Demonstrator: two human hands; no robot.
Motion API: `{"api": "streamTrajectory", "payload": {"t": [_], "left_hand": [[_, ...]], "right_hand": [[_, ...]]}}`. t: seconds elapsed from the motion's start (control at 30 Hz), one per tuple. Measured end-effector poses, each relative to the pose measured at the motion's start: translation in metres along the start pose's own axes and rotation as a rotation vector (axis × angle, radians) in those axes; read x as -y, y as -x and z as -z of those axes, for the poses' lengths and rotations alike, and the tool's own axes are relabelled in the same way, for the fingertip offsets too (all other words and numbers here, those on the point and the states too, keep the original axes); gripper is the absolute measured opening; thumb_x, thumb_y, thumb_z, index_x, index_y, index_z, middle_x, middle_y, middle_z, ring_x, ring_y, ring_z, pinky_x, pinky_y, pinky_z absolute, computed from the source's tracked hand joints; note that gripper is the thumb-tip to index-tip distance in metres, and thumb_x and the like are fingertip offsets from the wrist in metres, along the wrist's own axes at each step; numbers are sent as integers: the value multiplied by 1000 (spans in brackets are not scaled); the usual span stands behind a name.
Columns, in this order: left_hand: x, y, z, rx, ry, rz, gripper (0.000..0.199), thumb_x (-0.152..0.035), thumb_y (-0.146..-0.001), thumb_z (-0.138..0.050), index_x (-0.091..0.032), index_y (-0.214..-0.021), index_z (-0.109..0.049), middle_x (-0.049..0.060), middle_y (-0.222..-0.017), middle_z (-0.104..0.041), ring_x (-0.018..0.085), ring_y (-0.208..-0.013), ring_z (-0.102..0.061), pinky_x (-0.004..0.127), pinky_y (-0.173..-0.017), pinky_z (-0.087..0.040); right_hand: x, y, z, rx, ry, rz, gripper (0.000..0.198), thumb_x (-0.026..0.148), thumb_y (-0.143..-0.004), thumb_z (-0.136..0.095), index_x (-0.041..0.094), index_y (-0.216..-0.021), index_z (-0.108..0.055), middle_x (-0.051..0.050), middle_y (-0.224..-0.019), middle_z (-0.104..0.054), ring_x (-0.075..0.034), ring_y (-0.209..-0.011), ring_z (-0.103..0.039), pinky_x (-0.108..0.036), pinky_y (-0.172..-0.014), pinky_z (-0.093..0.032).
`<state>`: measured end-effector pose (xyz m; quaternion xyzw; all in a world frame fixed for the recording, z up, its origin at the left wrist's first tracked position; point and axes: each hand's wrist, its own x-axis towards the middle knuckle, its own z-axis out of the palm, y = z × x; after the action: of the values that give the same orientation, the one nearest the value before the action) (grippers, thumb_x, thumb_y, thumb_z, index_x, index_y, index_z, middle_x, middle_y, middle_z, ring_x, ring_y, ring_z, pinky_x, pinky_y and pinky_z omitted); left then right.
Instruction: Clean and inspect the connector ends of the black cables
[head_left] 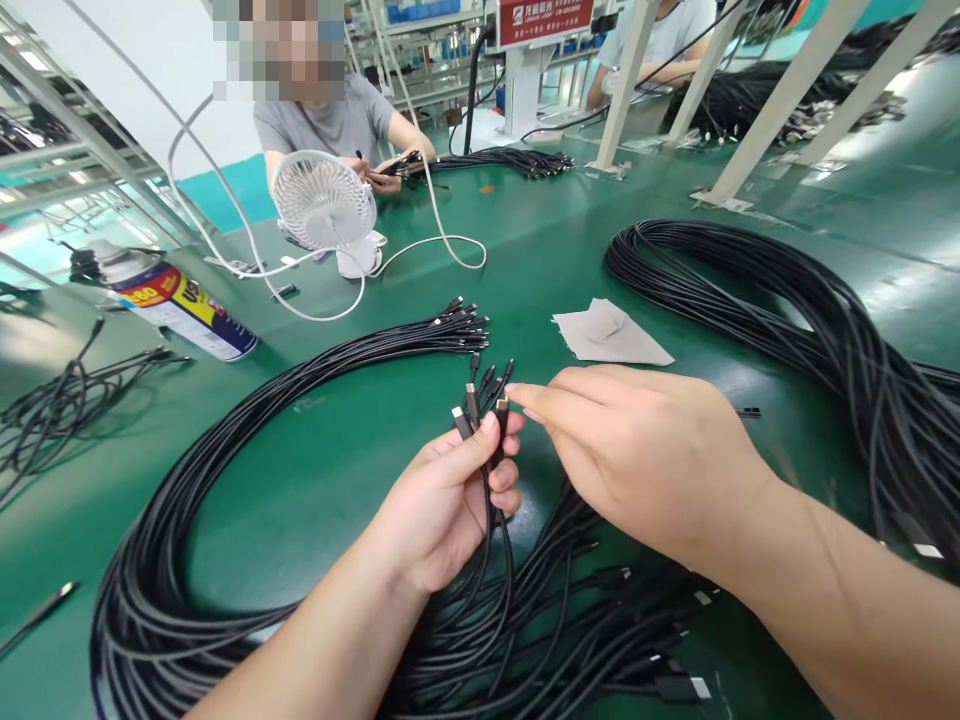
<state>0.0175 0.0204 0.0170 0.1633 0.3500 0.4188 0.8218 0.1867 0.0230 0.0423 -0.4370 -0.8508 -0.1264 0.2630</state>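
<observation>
Head view gives me the person's left hand closed around a few black cables, their connectors standing up past the thumb, over the middle of the green bench. The right hand comes in from the other side, index finger and thumb drawn together at the metal tip of one connector; I cannot tell whether they pinch it or only touch it. I read the step in hand as close finger work on that single end, the left hand serving as holder. As I judge it, the next move calls for a firm left grip and a light right fingertip, clear of the neighbouring ends. Under the hands, loose cable ends spread toward the bench's near side, whose edge is out of my view. A long bundle curves round on the left, a thick coil lies toward the right, and a white fan stands near the far edge.
</observation>
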Motion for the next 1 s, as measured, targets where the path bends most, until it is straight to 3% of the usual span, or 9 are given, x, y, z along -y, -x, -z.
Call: {"api": "streamTrajectory", "payload": {"t": [0.2,0.3,0.37,0.43,0.5,0.6,0.73,0.87,1.0], "left_hand": [[1,0,-2,3,-56,-23,15,-25,-78,-74,-10,-80,-70,0,-73,-55,3,-51,-46,15,-45,-40],[2,1,-3,38,-130,-42,17,-27,-76,-76,-11,-74,-69,0,-70,-57,4,-51,-47,16,-47,-41],[2,2,-4,62,-201,-37,19,-29,-77,-75,-11,-74,-70,1,-70,-59,5,-50,-48,17,-47,-40],[2,3,-5,62,-262,-21,21,-30,-78,-74,-10,-75,-70,2,-70,-60,5,-49,-49,18,-46,-39],[2,3,-5,41,-291,-6,22,-30,-79,-72,-9,-75,-70,2,-65,-59,5,-47,-49,18,-45,-38],[1,3,-4,17,-288,-1,25,-33,-79,-73,-8,-74,-70,1,-57,-56,6,-46,-48,18,-45,-39],[0,2,-3,-10,-248,-13,25,-32,-73,-78,-8,-77,-72,2,-65,-61,6,-48,-50,19,-45,-41],[-1,1,-2,-35,-257,-40,26,-31,-71,-80,-8,-80,-73,4,-73,-65,7,-53,-55,19,-50,-45],[-2,0,-2,-32,-251,-24,27,-32,-68,-82,-8,-79,-73,4,-73,-66,7,-55,-59,19,-51,-48]], "right_hand": [[-4,-3,-4,92,-397,-235,21,27,-91,-55,22,-106,-69,-1,-95,-73,-15,-78,-67,-26,-62,-45],[-6,-7,-8,208,-645,-337,15,31,-90,-57,21,-94,-68,1,-83,-71,-12,-69,-64,-24,-58,-44],[-7,-10,-8,262,-737,-333,17,26,-92,-54,20,-79,-64,2,-69,-68,-11,-61,-60,-22,-57,-43],[-10,-12,-7,252,-691,-253,22,20,-92,-51,19,-73,-62,2,-63,-65,-10,-59,-58,-22,-57,-41],[-13,-11,-7,179,-494,-168,22,19,-91,-50,18,-73,-62,0,-64,-65,-12,-59,-57,-24,-56,-38],[-18,-10,-8,102,-250,-157,21,22,-91,-48,16,-78,-63,-3,-68,-65,-14,-57,-54,-26,-53,-33],[-22,-9,-10,130,-330,-205,15,20,-91,-50,16,-84,-63,-2,-75,-66,-14,-62,-56,-25,-56,-37],[-19,-8,-9,56,-405,-192,14,13,-89,-51,16,-96,-63,-4,-90,-69,-15,-77,-61,-26,-65,-42],[-15,-8,-7,135,-484,-196,13,19,-92,-50,18,-94,-63,-4,-92,-68,-15,-78,-61,-26,-66,-43]]}}
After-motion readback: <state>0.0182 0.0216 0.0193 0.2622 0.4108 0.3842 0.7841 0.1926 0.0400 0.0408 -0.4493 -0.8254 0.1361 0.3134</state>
